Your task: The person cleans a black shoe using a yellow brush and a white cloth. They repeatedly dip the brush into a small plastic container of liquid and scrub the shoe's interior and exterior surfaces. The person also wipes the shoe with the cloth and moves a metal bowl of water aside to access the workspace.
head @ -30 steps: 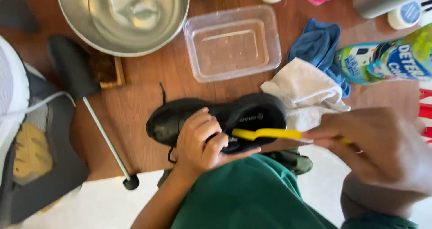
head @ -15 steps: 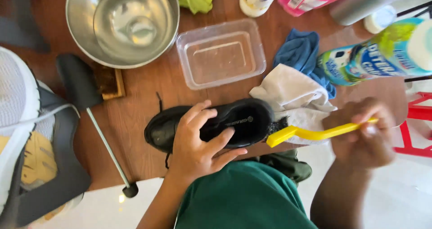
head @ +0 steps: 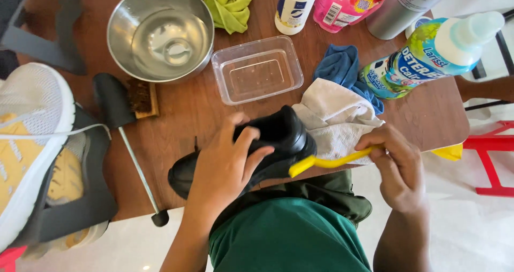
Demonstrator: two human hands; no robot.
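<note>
Black shoe point(head: 267, 143), apparently brush-touched point(head: 326, 162).

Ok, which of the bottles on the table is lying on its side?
The green-and-blue bottle with the pale cap, right of the blue cloth. The white bottle and pink bottle stand upright.

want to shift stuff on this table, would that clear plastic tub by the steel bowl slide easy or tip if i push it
The clear plastic tub looks thin-walled and nearly empty, so it is probably light and would slide readily on the smooth wooden table. Low and wide with a flat base, it seems unlikely to tip. Its thin walls may flex when gripped.
</note>
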